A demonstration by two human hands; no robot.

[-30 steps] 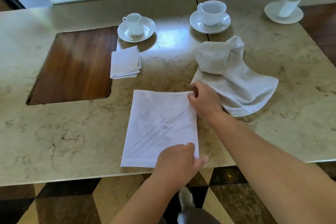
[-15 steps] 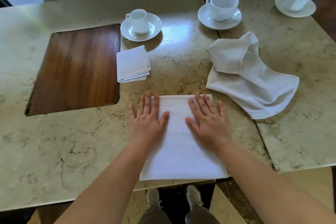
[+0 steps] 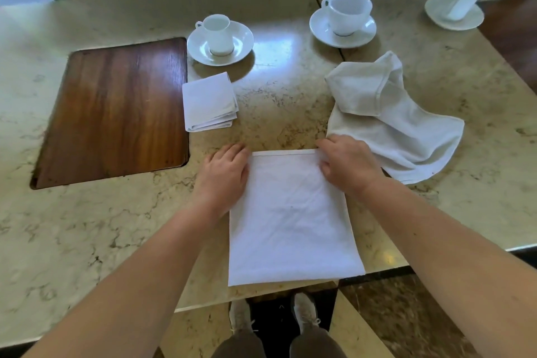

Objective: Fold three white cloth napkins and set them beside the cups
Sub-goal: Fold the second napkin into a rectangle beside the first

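Note:
A white napkin, folded into a long rectangle, lies on the marble table's near edge. My left hand curls over its far left corner. My right hand pinches its far right corner between thumb and fingers. A small folded napkin sits just in front of the left cup on its saucer. A third, crumpled napkin lies to the right, below the middle cup. The right cup leans tilted on its saucer at the far right.
A dark wooden inlay fills the table's left part. The marble table has a seam running under the middle saucer. Its near edge ends just below the napkin, with my shoes and the tiled floor beneath.
Both hands were pressing flat on the napkin's far half half a second ago. They have slid outward to its two far corners, and the fingers now curl on them.

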